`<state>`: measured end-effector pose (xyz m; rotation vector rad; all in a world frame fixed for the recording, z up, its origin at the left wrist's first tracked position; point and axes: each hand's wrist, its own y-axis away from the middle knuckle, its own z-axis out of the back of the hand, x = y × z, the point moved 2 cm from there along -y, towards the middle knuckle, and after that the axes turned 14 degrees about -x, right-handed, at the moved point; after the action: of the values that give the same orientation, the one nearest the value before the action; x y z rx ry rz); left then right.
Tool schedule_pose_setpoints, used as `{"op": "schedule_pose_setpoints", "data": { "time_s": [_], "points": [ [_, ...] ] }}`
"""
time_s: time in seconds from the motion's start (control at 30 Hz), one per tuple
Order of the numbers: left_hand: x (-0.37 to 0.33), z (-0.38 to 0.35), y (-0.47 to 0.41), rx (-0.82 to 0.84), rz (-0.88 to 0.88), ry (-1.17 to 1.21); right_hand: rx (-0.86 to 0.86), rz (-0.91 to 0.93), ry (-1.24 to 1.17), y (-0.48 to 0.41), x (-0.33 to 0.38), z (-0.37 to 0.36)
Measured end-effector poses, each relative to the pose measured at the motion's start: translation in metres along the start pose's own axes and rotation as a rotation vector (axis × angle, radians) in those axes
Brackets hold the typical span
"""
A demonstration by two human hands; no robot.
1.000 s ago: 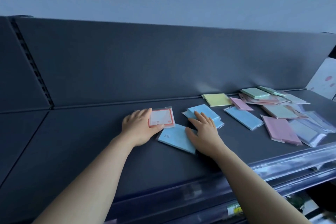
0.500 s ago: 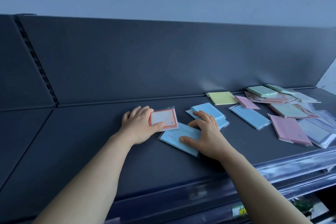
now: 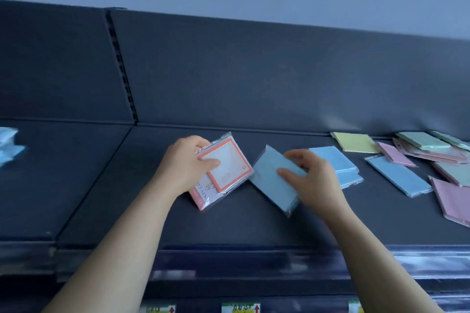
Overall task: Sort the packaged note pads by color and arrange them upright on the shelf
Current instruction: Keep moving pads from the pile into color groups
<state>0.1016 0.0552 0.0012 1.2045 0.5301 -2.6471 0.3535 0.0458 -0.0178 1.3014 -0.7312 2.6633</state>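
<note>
My left hand [image 3: 185, 164] grips a clear-wrapped note pad with an orange-red border [image 3: 226, 162], thumb on its face, lifted and tilted off the dark shelf [image 3: 127, 198]. My right hand [image 3: 312, 178] holds a blue packaged note pad [image 3: 269, 180], tilted up on one edge, thumb on top and fingers behind. Two more blue pads [image 3: 338, 162] lie flat just right of that hand. Another blue pad [image 3: 396, 175] lies further right. A yellow pad [image 3: 356, 141], pink pads [image 3: 452, 198] and green pads [image 3: 422, 140] lie scattered at the far right.
The shelf's dark back panel [image 3: 254, 79] rises behind the pads, with a slotted upright [image 3: 122, 71] at the left. Blurred light-blue packages [image 3: 10, 145] sit at the far left edge. A price-tag rail [image 3: 241, 309] runs below the shelf's front lip.
Both hands have lifted their pads off the shelf: the left raised the orange-bordered pad, the right tilted the blue one up. The view has swung left.
</note>
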Motion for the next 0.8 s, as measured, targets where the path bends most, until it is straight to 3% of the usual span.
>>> {"op": "schedule_pose_setpoints", "data": {
  "time_s": [0.33,0.57,0.8],
  "points": [
    [0.088,0.14,0.023,-0.414,0.138,0.12,0.151,-0.016,-0.28,0.037,0.114,-0.098],
    [0.181,0.265,0.033,-0.578,0.227,0.088,0.328,-0.045,-0.407,0.094,0.222,-0.199],
    [0.257,0.37,0.024,-0.619,0.252,0.04,0.327,0.023,-0.391,0.14,0.322,-0.289]
  ]
}}
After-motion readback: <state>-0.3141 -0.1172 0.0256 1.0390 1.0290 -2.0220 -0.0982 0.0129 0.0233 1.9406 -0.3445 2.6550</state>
